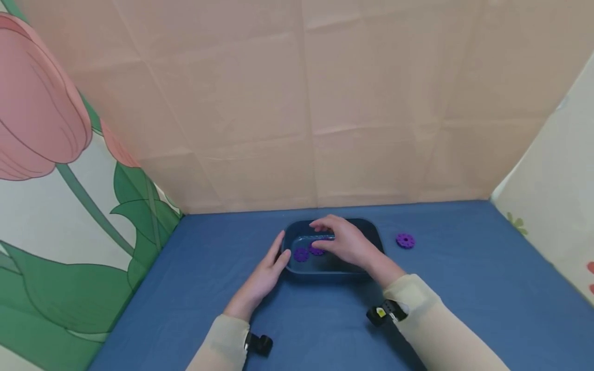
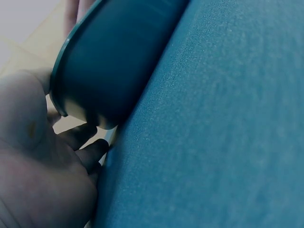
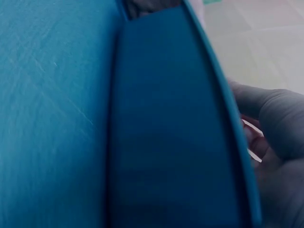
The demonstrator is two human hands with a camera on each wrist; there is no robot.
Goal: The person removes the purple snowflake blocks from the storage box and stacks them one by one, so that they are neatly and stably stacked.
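A dark blue rectangular bin point(image 1: 334, 274) stands at the far part of the blue table, with at least two purple notched plastic discs point(image 1: 301, 254) inside. My left hand point(image 1: 264, 275) rests against the bin's left end, fingers extended along the outside and thumb by the rim. Its fingers point(image 2: 78, 136) touch or nearly touch the end wall in the left wrist view. Over the bin is my right hand point(image 1: 348, 242), thumb and fingers apart with nothing seen between them. It partly hides the discs below. The right wrist view has the bin's side wall point(image 3: 171, 123) in front of the hand.
Another purple notched disc point(image 1: 406, 240) lies on the blue table point(image 1: 464, 278), to the right of the bin. A beige sheet point(image 1: 301, 113) hangs behind the table. Flower-printed panels border the left and right sides. Each wrist wears a small black camera point(image 1: 261, 345).
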